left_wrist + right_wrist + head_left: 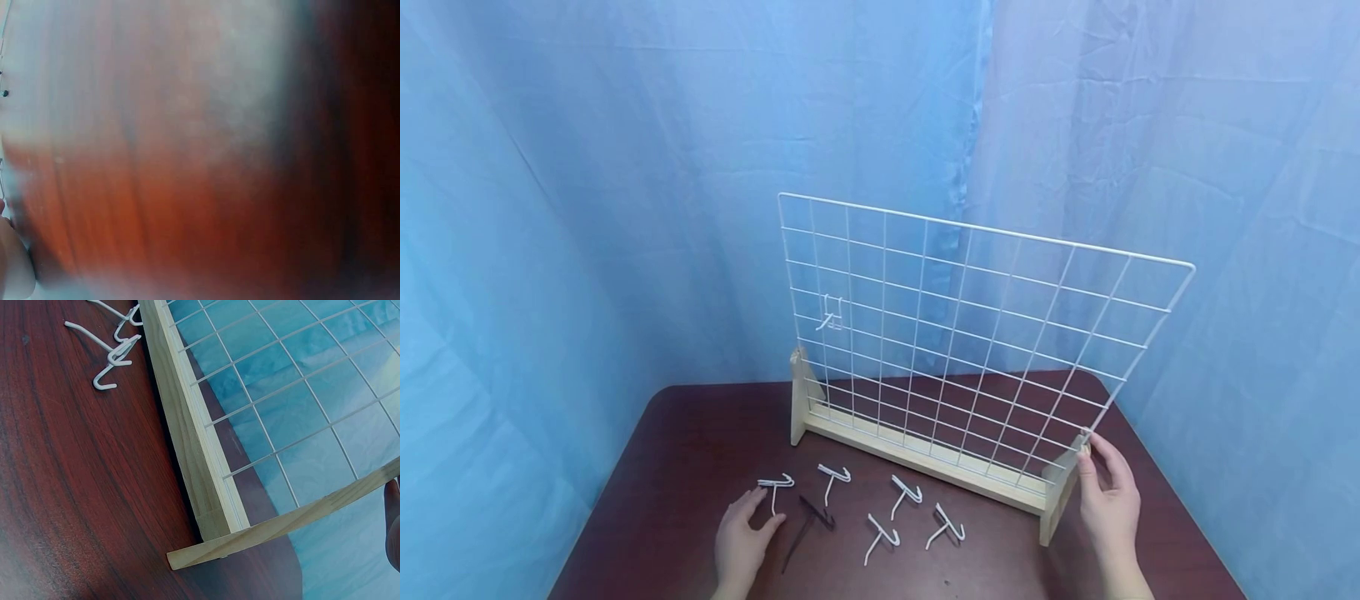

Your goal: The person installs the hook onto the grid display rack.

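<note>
While the right hand (1112, 504) pinches the stand's wooden end (1058, 500), the nearer left hand (740, 537) has thumb and fingers apart. Just beside those fingertips lies a white hook (774, 488), its stem pointing back toward the thumb

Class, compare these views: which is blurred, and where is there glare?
Head: wire grid and white hooks clear, dark hook low in contrast; left wrist: tabletop heavily blurred, pale glare towards the top; right wrist: wooden base clear, faint sheen at lower left.

3 views apparently share the table (700, 433)
</note>
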A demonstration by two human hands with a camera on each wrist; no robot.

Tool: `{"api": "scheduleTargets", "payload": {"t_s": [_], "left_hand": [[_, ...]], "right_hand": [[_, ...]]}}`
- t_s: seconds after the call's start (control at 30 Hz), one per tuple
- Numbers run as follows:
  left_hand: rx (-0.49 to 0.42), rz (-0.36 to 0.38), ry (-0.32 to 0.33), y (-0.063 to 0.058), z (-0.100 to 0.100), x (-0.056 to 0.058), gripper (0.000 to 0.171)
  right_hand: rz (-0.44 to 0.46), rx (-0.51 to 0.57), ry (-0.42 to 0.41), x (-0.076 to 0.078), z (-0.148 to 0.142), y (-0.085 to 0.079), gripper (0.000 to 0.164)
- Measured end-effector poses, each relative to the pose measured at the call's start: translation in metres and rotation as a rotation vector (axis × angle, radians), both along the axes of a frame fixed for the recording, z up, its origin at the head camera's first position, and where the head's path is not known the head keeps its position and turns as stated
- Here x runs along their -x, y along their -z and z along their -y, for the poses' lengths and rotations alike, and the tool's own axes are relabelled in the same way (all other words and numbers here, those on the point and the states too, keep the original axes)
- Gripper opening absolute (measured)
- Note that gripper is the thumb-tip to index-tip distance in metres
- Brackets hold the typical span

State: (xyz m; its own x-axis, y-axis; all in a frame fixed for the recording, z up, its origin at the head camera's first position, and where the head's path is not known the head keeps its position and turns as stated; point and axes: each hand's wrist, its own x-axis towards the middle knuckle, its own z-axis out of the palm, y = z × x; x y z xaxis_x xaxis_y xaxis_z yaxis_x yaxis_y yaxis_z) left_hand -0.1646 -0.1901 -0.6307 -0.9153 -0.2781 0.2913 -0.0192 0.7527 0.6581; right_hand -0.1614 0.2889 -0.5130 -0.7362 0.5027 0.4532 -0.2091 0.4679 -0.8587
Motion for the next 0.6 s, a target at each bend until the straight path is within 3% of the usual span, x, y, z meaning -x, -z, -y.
{"api": "scheduleTargets", "payload": {"t_s": [0.33, 0.6], "left_hand": [[0.034, -0.106, 0.019, 0.0034, 0.0037, -0.0024, 0.047], [0.006, -0.04, 0.011, 0.0019, 0.0063, -0.0021, 0.04]], "right_hand": [[0.014, 0.002, 0.003, 0.0002, -0.001, 0.0019, 0.033], [0.027, 0.001, 0.01, 0.0011, -0.0009, 0.0016, 0.033]]}}
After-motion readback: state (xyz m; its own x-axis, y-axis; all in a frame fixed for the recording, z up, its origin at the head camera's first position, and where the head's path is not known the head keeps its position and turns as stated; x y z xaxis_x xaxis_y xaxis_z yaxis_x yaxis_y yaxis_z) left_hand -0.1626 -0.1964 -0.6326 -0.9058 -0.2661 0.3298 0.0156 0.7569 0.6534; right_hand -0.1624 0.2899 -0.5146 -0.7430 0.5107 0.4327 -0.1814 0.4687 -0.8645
